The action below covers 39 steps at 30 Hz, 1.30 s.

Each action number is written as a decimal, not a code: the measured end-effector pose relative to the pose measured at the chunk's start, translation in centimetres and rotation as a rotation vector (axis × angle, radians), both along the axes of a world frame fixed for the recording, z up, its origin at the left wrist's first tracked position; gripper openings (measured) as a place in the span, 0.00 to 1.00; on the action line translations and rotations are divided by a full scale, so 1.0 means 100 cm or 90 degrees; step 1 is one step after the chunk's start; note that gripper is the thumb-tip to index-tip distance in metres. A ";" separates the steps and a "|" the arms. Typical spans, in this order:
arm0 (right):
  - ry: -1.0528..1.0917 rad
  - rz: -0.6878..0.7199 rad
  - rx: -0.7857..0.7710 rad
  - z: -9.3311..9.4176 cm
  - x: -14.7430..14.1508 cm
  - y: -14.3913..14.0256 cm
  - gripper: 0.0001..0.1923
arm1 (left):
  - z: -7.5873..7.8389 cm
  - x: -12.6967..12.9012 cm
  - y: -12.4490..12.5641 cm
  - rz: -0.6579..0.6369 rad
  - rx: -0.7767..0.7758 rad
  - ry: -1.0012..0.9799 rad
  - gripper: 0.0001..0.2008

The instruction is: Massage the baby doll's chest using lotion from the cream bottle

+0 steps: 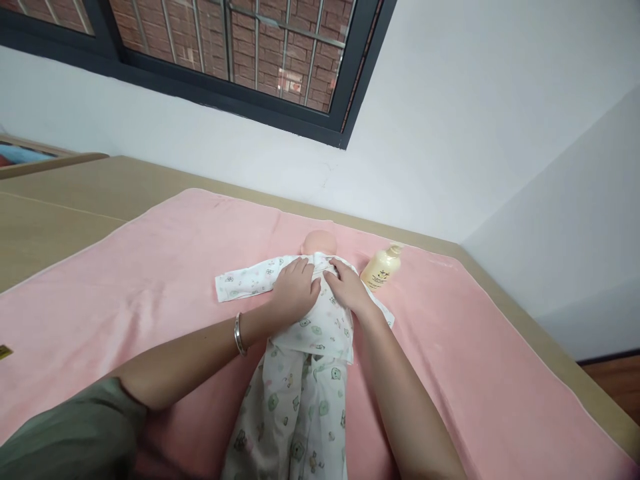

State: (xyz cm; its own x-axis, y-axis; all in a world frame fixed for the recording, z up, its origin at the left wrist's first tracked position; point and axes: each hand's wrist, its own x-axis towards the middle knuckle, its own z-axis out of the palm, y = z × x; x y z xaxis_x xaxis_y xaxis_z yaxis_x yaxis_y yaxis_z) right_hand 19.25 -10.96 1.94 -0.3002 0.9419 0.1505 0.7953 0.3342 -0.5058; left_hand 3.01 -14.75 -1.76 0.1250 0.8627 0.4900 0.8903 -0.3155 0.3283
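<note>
A baby doll lies on its back, its bald head (pixel 320 241) pointing away from me. It wears a white long-sleeved top (pixel 320 330) with small animal prints and matching trousers (pixel 310 407). My left hand (pixel 295 288) rests on the left side of the doll's chest, fingers stretched out and thumb apart. On the other side of the chest lies my right hand (pixel 349 285), near the collar, its thumb and fingers apart. One sleeve stretches out to the left. The other sleeve is partly hidden behind my right arm.
A pale yellow pump bottle (pixel 383 268) stands tilted in view beside the doll's right-hand sleeve. Beneath everything is a pink blanket (pixel 175 267) on a wooden surface (pixel 75 207). A white wall and a dark-framed, barred window (pixel 230 93) rise behind it.
</note>
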 end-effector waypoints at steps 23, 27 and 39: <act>-0.095 -0.065 0.066 -0.001 -0.015 -0.008 0.22 | 0.005 0.001 -0.003 0.003 -0.013 0.067 0.20; -0.169 -0.091 0.075 0.002 -0.028 -0.022 0.23 | 0.008 -0.011 0.014 -0.024 -0.067 0.018 0.20; -0.119 -0.080 0.057 0.005 -0.023 -0.020 0.21 | 0.008 -0.011 0.015 -0.018 -0.081 0.043 0.21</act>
